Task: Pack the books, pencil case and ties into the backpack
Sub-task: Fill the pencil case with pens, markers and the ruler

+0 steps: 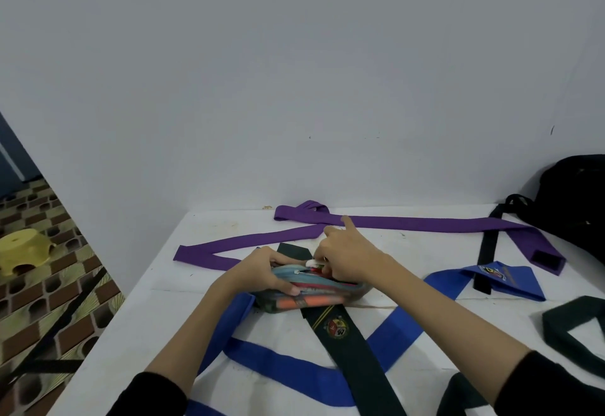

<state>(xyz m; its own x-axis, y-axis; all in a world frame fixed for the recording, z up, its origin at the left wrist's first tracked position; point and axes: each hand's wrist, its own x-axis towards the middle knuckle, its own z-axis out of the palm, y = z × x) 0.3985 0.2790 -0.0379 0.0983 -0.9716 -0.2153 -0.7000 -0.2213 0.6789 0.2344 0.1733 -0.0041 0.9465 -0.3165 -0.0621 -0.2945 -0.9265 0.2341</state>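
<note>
Your left hand (268,271) grips the case (314,291) end, right hand (347,261) pinches inside its mouth — backpack (576,199) lies far right, nearer your right.

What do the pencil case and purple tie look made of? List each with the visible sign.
Pencil case: seemingly clear soft plastic with a light blue zip; orange items show through its side.
Purple tie: apparently matte woven fabric; it lies flat and limp, folding without shine.

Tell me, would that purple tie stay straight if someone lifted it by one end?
Probably not. The purple tie already lies bent and folded over itself on the table, so it looks floppy and would likely dangle. It seems thin and flat, so probably light and unlikely to roll.
</note>
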